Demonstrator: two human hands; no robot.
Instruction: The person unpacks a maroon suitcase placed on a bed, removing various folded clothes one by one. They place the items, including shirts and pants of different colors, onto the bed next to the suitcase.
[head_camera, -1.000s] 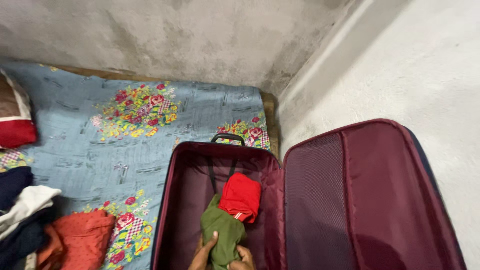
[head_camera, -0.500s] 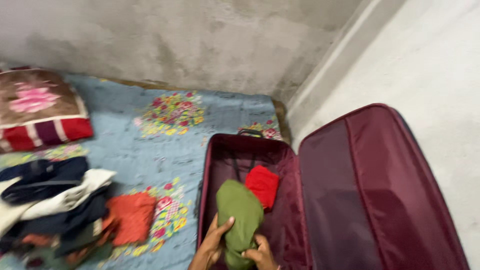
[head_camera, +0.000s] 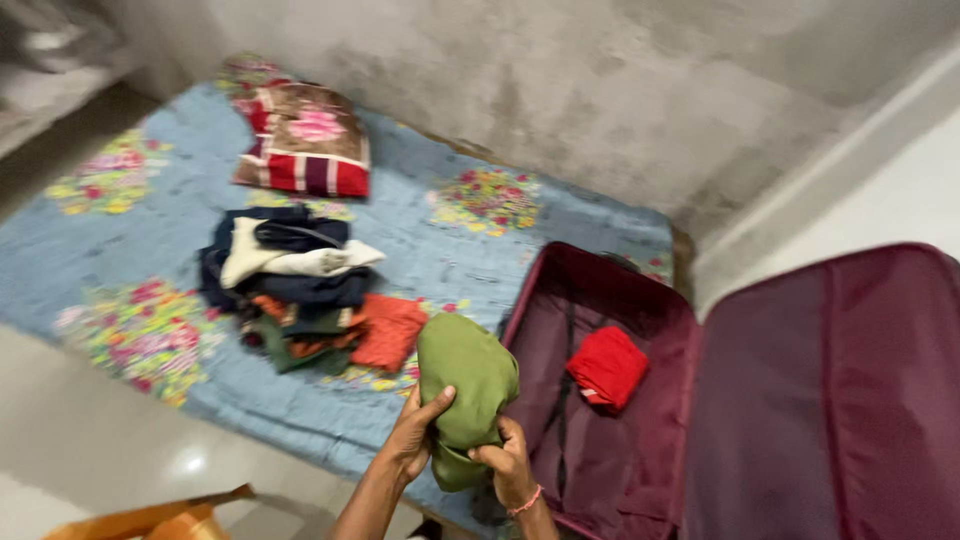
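Since the earlier frames the rolled olive-green garment (head_camera: 465, 385) has come up out of the maroon suitcase (head_camera: 600, 450) and now sits over the case's left rim, while the view has swung left to take in more of the bed. Left hand (head_camera: 412, 440): fingers curled round the lower left side of the roll, thumb laid across its front. Right hand (head_camera: 505, 462): closed on the bottom end of the roll, a pink band at the wrist. Both hands grip the cloth, and the bundle stands roughly upright between them, clear of the case floor.

To handle this step well, it seems best to keep both grips low and firm so that the roll does not loosen, and to keep the loose tail at the bottom tucked in under the right palm.

Farther on, a folded red garment (head_camera: 607, 368) lies on the case floor near its far end, well apart from the green roll. The open lid (head_camera: 830, 400) stands to the right. On the blue floral bedsheet (head_camera: 120, 250), left of the case, a heap of folded clothes (head_camera: 285, 275) rests with an orange piece (head_camera: 388, 332) at its near right edge. A striped floral pillow (head_camera: 305, 140) lies towards the sheet's far edge, beneath the grey wall (head_camera: 600, 90).
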